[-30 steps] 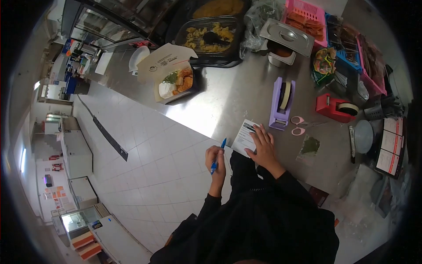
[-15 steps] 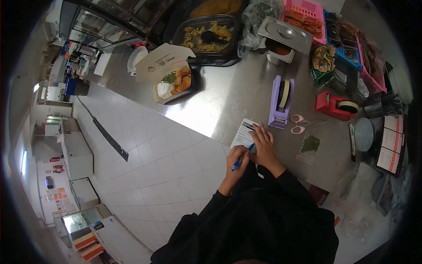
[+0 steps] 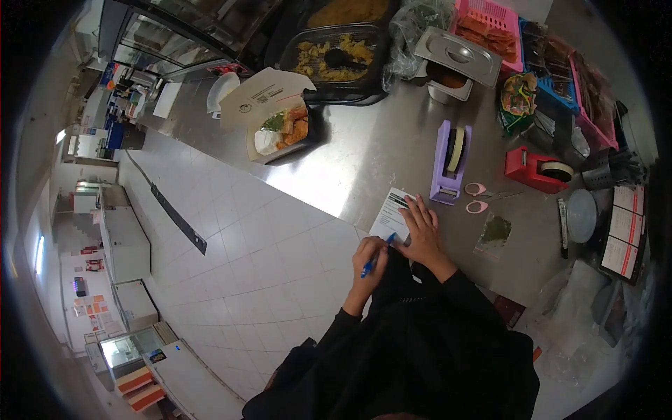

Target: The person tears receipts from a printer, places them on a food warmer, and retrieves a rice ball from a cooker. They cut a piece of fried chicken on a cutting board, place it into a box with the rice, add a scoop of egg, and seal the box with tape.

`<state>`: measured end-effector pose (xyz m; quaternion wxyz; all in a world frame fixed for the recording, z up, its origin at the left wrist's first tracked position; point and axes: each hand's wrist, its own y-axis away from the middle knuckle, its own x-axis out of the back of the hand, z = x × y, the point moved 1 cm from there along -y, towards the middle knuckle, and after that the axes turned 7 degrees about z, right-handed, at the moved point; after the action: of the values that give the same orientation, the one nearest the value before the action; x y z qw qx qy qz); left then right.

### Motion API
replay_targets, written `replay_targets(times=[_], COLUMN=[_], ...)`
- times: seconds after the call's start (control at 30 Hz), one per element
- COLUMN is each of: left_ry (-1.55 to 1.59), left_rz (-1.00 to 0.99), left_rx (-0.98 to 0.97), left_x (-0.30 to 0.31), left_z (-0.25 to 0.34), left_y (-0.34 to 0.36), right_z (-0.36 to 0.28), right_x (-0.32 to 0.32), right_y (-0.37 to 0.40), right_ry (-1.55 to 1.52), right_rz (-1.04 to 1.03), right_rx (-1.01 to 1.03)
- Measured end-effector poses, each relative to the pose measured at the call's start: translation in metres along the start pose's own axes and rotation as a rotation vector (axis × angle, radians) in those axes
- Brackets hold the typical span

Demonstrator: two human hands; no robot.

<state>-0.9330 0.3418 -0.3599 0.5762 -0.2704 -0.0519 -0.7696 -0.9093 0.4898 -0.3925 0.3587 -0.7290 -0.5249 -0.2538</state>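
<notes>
My left hand (image 3: 367, 264) is closed around a blue pen (image 3: 368, 265), whose tip end rests at the lower edge of a printed white slip (image 3: 390, 213). To the right, my right hand (image 3: 424, 238) lies palm down with its fingers stretched over the slip's right side, on the steel counter's edge. Beyond it stands a purple tape dispenser (image 3: 448, 162). Pink-handled scissors (image 3: 478, 198) and a small clear bag of something green (image 3: 495, 229) lie to the right of my right hand.
An open takeaway box of food (image 3: 281, 133) stands near the counter's (image 3: 350, 154) left edge, below black trays (image 3: 336, 59). On the right are a red tape dispenser (image 3: 535, 170), a black marker (image 3: 562, 227), a steel container with a lid (image 3: 458, 52) and a tablet (image 3: 621, 231).
My left hand has moved slightly left and down with the pen, showing more of the slip's lower part. My right hand stays on the slip.
</notes>
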Motion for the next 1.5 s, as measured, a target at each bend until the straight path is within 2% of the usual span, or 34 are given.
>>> replay_targets(times=[0.03,0.07,0.13,0.2,0.27,0.3,0.33,0.4,0.43,0.5,0.57,0.6,0.63,0.67,0.7,0.73,0.77,0.8,0.87,0.93,1.0,1.07,1.17,1.2,1.27,1.3,1.33,1.37,1.43,1.47,1.5], left_ry=[-0.019,-0.017,0.079,0.051,-0.093,-0.183,-0.182,-0.196,-0.197,-0.095,-0.282,-0.346,-0.535,-0.584,-0.527,-0.527,-0.286,-0.268,0.475,0.273,0.396,0.280,0.171,0.161,0.396,0.380,0.387,0.255,0.059,0.106,0.183], left_rz=[0.088,0.088,0.039,0.026,0.187,0.124,0.130,-0.007,0.004,-0.137,0.014,0.193,0.393,0.641,0.738,0.755,0.732,0.732,0.311,0.349,0.341,0.318,0.333,0.257,0.195,0.271,0.261,0.323,0.379,0.204,0.018], left_rx=[-0.012,-0.013,0.113,0.086,-0.089,-0.183,-0.183,-0.260,-0.266,-0.128,-0.331,-0.411,-0.362,-0.202,-0.170,-0.007,0.062,0.035,0.433,0.314,0.258,0.256,0.124,0.185,0.430,0.313,0.309,0.134,-0.253,-0.136,-0.072], left_x=[0.000,0.001,0.003,0.002,0.000,-0.002,-0.005,-0.017,-0.017,-0.015,0.016,0.042,0.068,0.095,0.127,0.153,0.176,0.189,0.197,0.181,0.169,0.158,0.138,0.136,0.127,0.119,0.121,0.127,0.147,0.159,0.156], left_z=[-0.008,-0.010,-0.009,-0.007,-0.006,-0.006,-0.009,-0.018,-0.022,-0.031,-0.056,-0.061,-0.094,-0.115,-0.128,-0.155,-0.211,-0.219,-0.233,-0.226,-0.230,-0.209,-0.201,-0.195,-0.174,-0.189,-0.187,-0.177,-0.152,-0.130,-0.140], left_y=[0.001,0.000,-0.009,-0.022,-0.042,-0.052,-0.059,-0.069,-0.073,-0.088,-0.120,-0.142,-0.166,-0.192,-0.216,-0.239,-0.266,-0.284,-0.299,-0.301,-0.300,-0.295,-0.283,-0.278,-0.270,-0.273,-0.279,-0.291,-0.323,-0.333,-0.348], right_z=[0.000,0.000,0.000,-0.001,0.001,0.002,0.002,0.003,0.003,-0.001,-0.006,-0.008,-0.009,-0.009,-0.009,-0.008,-0.006,-0.007,-0.015,-0.023,-0.032,-0.046,-0.054,-0.056,-0.067,-0.069,-0.068,-0.058,-0.030,-0.027,-0.024], right_x=[-0.001,-0.001,0.000,0.001,-0.001,-0.001,-0.001,-0.001,-0.002,0.000,0.002,0.002,0.002,0.001,-0.001,-0.002,-0.003,-0.005,0.001,0.002,-0.001,-0.004,-0.013,-0.014,-0.004,-0.001,0.003,0.004,-0.004,-0.003,-0.003], right_y=[0.000,0.001,0.001,0.002,0.003,0.004,0.004,0.004,0.005,0.002,0.001,0.000,0.000,-0.001,-0.001,0.000,0.000,-0.002,-0.008,-0.013,-0.020,-0.040,-0.084,-0.104,-0.147,-0.167,-0.186,-0.204,-0.227,-0.233,-0.239], right_ry=[0.004,0.009,-0.001,-0.011,-0.010,-0.009,0.039,0.090,0.064,0.038,0.124,0.125,0.149,0.175,0.179,0.187,0.187,0.190,0.207,0.233,0.230,0.228,0.103,0.105,0.026,0.038,0.050,0.058,-0.239,-0.234,-0.237], right_rz=[0.013,0.025,0.023,0.018,0.003,0.002,-0.003,-0.002,0.013,0.044,-0.017,-0.002,-0.020,-0.035,-0.022,0.002,-0.014,-0.028,0.007,0.029,0.079,0.129,0.321,0.381,0.537,0.616,0.700,0.712,0.574,0.585,0.435], right_rx=[0.000,0.001,-0.004,-0.007,-0.034,-0.029,-0.008,0.024,0.018,0.030,0.072,0.091,0.088,0.082,0.080,0.085,0.071,0.054,0.023,-0.008,-0.089,-0.088,-0.074,-0.072,-0.140,-0.134,-0.125,-0.130,-0.230,-0.235,-0.422])
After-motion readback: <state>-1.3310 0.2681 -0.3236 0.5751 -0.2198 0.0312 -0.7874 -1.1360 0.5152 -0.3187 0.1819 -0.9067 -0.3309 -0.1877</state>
